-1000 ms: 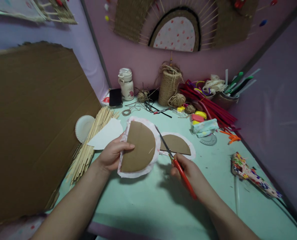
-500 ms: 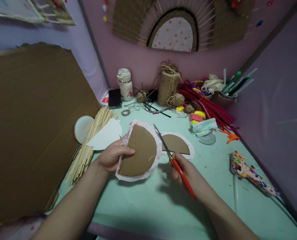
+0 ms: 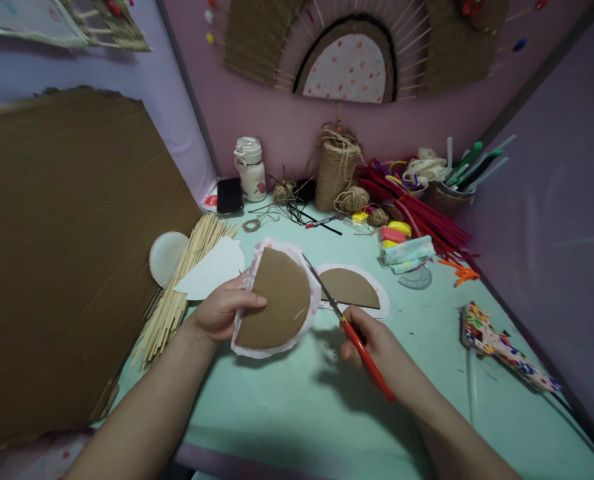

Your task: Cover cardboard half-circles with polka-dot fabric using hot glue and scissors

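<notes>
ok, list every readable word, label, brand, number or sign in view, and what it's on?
Readable text: none.
Clear protractor: any scale markings too small to read.
White bottle: decoration visible; any lettering too small to read.
Patterned wrapper: too blurred to read.
Red-handled scissors and held cardboard piece: no lettering visible.

The left hand (image 3: 227, 310) and right hand (image 3: 369, 343) are bare, the left thumb (image 3: 251, 301) rounded at its tip, and the left forearm (image 3: 149, 403) and right forearm (image 3: 439, 423), bare too, broaden smoothly from slimmer wrists (image 3: 204, 330).
</notes>
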`<state>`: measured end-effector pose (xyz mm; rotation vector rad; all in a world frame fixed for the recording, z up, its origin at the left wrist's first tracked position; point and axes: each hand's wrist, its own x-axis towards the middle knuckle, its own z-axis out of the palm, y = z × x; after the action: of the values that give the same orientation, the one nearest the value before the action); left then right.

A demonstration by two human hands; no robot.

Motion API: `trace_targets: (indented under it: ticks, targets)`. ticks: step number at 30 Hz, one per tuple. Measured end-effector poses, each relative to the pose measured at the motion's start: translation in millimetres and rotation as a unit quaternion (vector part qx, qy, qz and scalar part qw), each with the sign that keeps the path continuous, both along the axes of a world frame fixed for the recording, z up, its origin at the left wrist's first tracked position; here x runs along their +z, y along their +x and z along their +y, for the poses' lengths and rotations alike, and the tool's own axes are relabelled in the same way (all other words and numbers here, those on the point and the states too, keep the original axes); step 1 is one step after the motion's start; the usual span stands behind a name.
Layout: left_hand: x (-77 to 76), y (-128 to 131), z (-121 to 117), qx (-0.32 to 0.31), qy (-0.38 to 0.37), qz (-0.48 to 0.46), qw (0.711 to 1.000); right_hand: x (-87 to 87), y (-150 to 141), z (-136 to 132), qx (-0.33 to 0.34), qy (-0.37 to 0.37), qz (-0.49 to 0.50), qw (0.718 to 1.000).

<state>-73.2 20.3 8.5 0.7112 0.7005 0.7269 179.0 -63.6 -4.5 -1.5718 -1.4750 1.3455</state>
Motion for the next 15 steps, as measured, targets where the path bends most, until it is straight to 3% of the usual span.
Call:
trace_targets:
  ticks: [9,15]
  targets:
    - [1.9,-2.8,0.2,-0.014,0.015,-0.007,1.000,6.4,-0.5,2.0,-0.019,0.019,-0.010,1.000]
    - [2.4,-10.2,3.3,-0.025,0.024,-0.006,0.999,1.5,3.3,1.9,-0.029,0.049,0.006,0.998]
